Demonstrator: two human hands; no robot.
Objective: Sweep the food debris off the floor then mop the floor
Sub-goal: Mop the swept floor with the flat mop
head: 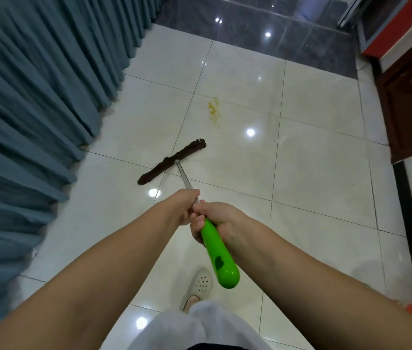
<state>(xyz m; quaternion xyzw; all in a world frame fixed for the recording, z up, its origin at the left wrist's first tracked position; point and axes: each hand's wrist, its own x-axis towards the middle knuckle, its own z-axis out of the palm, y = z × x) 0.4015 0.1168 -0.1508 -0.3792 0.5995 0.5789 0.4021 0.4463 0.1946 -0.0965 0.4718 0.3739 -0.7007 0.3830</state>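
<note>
Mop with a thin silver metal pole (184, 178) and a bright green plastic handle end (218, 256) sits in both my hands, angled down and away from me toward the glossy cream tiled floor (313, 160). My left hand (183, 207) is curled round the metal pole just above the green part, and my right hand (215, 218) wraps the top of the green handle, the two hands touching each other. So both grips are closed on the mop. A dark heart-shaped mark shows on the green handle near its rounded tip.

The flat dark brown mop head (172, 161) lies on the floor ahead of me, slanted, with its far end pointing up and to the right. A yellowish smear of food stain (214, 111) lies on the tiles beyond the mop head, apart from it.

Pleated blue-grey curtains (35, 97) hang along my left side, down to the floor. A dark brown wooden cabinet (411, 102) stands on the right. Farther off the tiles turn dark grey. My foot in a white perforated clog (199, 286) stands on the tiles below the handle tip.
</note>
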